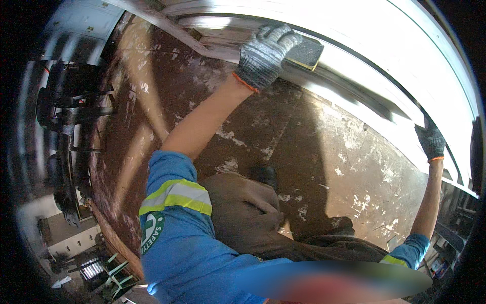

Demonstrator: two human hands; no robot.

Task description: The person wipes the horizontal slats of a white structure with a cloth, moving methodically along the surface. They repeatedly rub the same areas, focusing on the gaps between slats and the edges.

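Left hand (267, 53): grip wrapped on the dark block (309, 53), which sits at the white frame (360, 77), near side, toward its left end. Right hand (431, 141) is at the frame's right end; can't tell how tight that grip is. To do this well, probably: lay the block's face flat to the frame, press evenly, don't let a corner dig in, and use your right hand to brace.

Apparently a workshop, scuffed brown floor (364, 172), gloved hands (266, 54), blue sleeve (185, 225) with reflective band (182, 196)
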